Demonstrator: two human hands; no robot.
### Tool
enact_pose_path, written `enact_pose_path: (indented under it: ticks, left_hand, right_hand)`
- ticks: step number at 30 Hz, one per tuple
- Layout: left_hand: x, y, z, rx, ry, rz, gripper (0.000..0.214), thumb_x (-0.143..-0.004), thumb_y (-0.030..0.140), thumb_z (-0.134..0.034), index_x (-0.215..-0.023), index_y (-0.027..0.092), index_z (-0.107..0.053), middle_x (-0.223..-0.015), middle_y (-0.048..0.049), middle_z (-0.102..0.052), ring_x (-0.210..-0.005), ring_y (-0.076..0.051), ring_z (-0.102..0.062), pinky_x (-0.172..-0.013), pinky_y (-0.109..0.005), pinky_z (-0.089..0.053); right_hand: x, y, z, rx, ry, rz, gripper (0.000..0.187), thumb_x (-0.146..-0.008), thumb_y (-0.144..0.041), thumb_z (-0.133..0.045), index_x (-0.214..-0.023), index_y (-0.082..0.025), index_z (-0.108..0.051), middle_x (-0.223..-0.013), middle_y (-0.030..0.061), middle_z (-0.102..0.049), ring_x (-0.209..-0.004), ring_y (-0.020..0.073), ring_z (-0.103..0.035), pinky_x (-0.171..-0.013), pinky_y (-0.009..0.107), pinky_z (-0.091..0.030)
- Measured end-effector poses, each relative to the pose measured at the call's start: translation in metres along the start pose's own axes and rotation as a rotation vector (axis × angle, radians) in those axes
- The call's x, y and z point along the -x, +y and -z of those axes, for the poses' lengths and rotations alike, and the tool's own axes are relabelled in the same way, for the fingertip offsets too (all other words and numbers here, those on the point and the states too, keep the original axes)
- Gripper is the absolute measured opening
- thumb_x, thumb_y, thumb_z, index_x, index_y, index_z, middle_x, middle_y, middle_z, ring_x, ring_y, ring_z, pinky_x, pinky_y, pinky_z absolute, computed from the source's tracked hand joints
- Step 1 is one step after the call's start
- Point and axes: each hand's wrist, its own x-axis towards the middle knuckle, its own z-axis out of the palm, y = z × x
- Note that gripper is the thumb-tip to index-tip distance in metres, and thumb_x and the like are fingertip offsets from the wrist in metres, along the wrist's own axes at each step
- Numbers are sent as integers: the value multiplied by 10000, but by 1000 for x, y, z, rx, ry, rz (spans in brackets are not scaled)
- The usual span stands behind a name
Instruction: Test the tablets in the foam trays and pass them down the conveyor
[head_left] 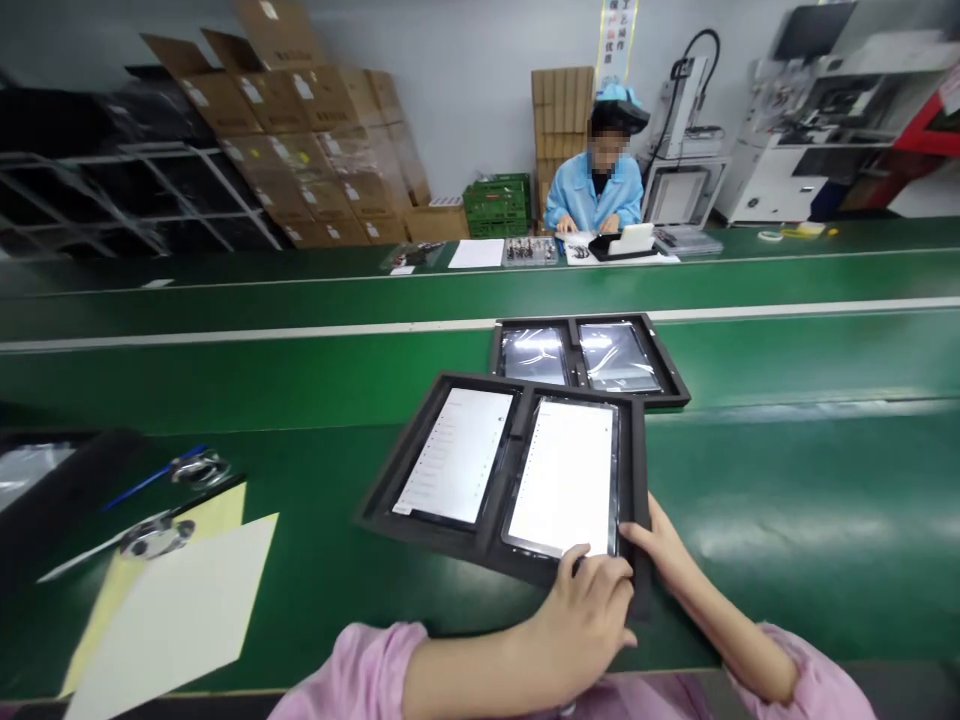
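A black foam tray [486,520] lies at an angle in front of me, its far side overlapping a second tray. In its two compartments are a left tablet [456,455] and a right tablet [566,475], both with lit white screens showing list-like rows. My right hand [660,540] grips the tray's right wall, thumb on top, other fingers hidden beneath. My left hand [589,610] is over the near right corner, palm down with bent, separated fingers. One fingertip reaches the right tablet's lower edge; whether it presses is unclear.
Behind, another foam tray [671,385] carries two dark, film-covered tablets. Paper sheets [180,600], a blue pen [154,478] and a black foam tray [67,510] occupy the left side of the green bench [787,520]. Across it a co-worker [596,190] sits handling items.
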Motion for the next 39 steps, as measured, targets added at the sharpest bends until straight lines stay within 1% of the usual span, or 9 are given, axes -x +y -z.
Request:
enact_pose_path:
  ticks: [3,7,10,13,16,19,21,32,39]
  left_hand:
    - [29,-19,21,-14,44,43,342,-975,444,-540,-1231,230,-613,-1218,-114,-632,-1145,-276,-577,-1053,-458,-439]
    - [75,-64,48,-114,228,514,376,-986,371,-455,-1329,269,-569,-1278,-147,-615,-1155,-327,-573,-956,-509,-480]
    - [98,-75,50,7,277,770,331,-1010,365,-402,-1266,277,-592,-1204,-101,-660,-1095,-280,-629,-864,-426,-546]
    - [102,-68,43,-9,308,889,349,-1014,400,-410,-1243,226,-608,-1233,-107,-646,-1119,-269,-635,-829,-366,-563]
    - [97,-62,35,-100,307,904,402,-1016,421,-409,-1293,191,-586,-1296,-141,-606,-1146,-286,-627,-833,-379,-565]
    - [96,-63,29,-131,296,917,455,-1015,436,-405,-1357,165,-537,-1342,-173,-568,-1171,-312,-613,-835,-411,-570]
    - [97,-65,27,-133,297,924,493,-1012,446,-410,-1401,156,-495,-1365,-187,-543,-1200,-325,-594,-844,-424,-573]
    - [95,-63,23,-176,285,848,570,-1015,427,-428,-1500,137,-349,-1388,-220,-514,-1273,-352,-550,-990,-495,-522]
    - [95,-63,23,-251,254,781,553,-1021,399,-426,-1496,126,-354,-1297,-205,-602,-1174,-331,-611,-957,-468,-533]
  right_hand:
    - [35,10,26,23,57,-43,573,-639,-350,-629,-1200,-237,-632,-1170,73,-714,-1021,299,-664,-928,443,-543]
    - [47,4,73,156,60,-55,563,-674,-369,-600,-1216,-230,-656,-1102,80,-737,-999,308,-678,-876,433,-556]
    - [39,-9,94,497,37,-12,484,-801,-479,-567,-1189,-214,-683,-1049,105,-745,-983,316,-683,-811,410,-552]
    - [31,-23,92,941,181,110,464,-913,-504,-505,-1166,-169,-703,-757,90,-701,-740,279,-663,-672,360,-506]
    - [29,-34,64,1133,235,461,415,-994,-404,-445,-1191,-137,-694,-736,85,-652,-710,232,-614,-667,335,-471]
    - [28,-39,29,1161,39,839,363,-1001,-383,-462,-1207,-191,-691,-1005,130,-658,-940,255,-598,-814,389,-470]
    - [28,-38,12,1213,-45,941,367,-992,-439,-488,-1221,-236,-691,-1209,154,-607,-1106,294,-538,-946,472,-418]
    - [31,-19,8,1255,-330,941,655,-948,-736,-360,-1439,-347,-550,-1438,153,-479,-1294,336,-413,-1119,594,-202]
    - [30,-19,4,1233,-359,926,588,-954,-706,-403,-1366,-346,-618,-1409,149,-513,-1272,324,-439,-1121,587,-201]
